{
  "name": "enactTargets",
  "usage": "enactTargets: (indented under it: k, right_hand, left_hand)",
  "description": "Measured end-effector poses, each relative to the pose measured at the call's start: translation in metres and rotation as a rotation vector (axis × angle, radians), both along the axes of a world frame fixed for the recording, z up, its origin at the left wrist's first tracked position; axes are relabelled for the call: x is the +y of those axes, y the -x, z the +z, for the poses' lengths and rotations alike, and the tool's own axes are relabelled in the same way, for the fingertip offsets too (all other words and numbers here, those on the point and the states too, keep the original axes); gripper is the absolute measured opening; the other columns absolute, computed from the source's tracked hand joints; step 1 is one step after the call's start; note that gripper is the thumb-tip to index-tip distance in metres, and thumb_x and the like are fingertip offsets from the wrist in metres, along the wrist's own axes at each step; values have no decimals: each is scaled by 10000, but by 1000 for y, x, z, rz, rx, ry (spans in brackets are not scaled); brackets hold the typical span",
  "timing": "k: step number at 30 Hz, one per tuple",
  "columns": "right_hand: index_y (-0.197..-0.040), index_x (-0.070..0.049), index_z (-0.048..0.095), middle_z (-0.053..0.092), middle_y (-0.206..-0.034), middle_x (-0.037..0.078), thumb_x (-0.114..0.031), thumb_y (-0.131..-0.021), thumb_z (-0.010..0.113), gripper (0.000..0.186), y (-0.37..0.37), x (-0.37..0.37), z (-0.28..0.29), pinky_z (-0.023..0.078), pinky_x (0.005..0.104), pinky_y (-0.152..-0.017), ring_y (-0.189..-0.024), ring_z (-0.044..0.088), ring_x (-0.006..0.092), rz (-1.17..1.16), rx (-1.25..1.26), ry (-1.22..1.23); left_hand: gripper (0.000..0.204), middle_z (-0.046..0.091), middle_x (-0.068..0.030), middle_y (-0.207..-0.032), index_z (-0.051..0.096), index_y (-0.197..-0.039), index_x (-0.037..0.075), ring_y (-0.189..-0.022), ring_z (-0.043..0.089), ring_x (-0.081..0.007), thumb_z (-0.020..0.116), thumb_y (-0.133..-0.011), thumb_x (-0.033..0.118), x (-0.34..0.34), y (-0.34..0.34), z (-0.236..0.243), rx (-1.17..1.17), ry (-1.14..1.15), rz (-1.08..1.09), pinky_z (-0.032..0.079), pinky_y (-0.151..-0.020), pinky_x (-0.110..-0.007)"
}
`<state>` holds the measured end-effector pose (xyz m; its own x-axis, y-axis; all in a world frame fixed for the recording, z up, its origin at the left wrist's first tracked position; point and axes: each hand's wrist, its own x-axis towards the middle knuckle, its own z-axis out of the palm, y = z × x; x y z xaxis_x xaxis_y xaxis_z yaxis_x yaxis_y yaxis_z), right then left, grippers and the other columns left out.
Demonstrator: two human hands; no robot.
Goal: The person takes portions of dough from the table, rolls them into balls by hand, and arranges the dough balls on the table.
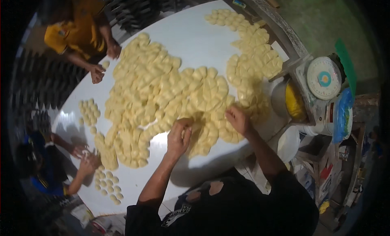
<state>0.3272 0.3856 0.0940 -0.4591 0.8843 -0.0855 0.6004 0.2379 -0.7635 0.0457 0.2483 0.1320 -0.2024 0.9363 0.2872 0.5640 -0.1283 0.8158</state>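
Note:
A broad spread of pale yellow dough pieces point(156, 79), pressed edge to edge, covers much of the white table point(191, 33). My left hand point(179, 137) hovers at the near edge of the dough, its fingers curled inward. To its right, over another stretch of dough, my right hand point(239, 120) is also closed, fingertips drawn together. Whatever lies inside either hand is hidden. Between and below them sits a cluster of dough pieces point(205, 138), partly in shadow.
At the far left a person in a yellow shirt point(81, 29) works at the table edge. Another in blue point(40, 167) handles dough near small round dough balls point(109, 183). On the right stand a metal pot point(280, 98), a dial scale point(323, 78) and a white bucket point(289, 144).

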Motion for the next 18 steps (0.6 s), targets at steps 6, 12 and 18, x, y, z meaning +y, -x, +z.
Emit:
enactTargets:
  k: [6, 12, 18]
  right_hand:
    - [-1147, -45, 641, 720, -1023, 184, -181, -1011, 709, 204, 34, 274, 12, 559, 469, -818, -916, 709, 395, -203, 98, -297]
    - [-1293, -58, 584, 731, -1086, 201, -125, -979, 718, 349, 57, 465, -16, 559, 507, -866, -1040, 707, 396, -185, -271, -554]
    - [-1332, -71, 609, 709, -1056, 201, -138, -901, 809, 480, 60, 503, -76, 557, 495, -872, -978, 680, 412, -70, -427, -708]
  left_hand:
    - [280, 670, -187, -1180, 651, -1277, 27, -943, 711, -342, 704, -1005, 66, 260, -4, 15, -43, 35, -127, 587, -804, -409]
    - [497, 635, -189, -1318, 515, -1475, 78, -999, 714, -379, 650, -997, 63, 515, -18, -54, 177, -46, -170, 598, -811, -483]
    - [468, 648, -140, -1251, 597, -1423, 158, -1036, 702, -370, 596, -967, 56, 636, -23, -135, 724, -178, -177, 626, -813, -487]
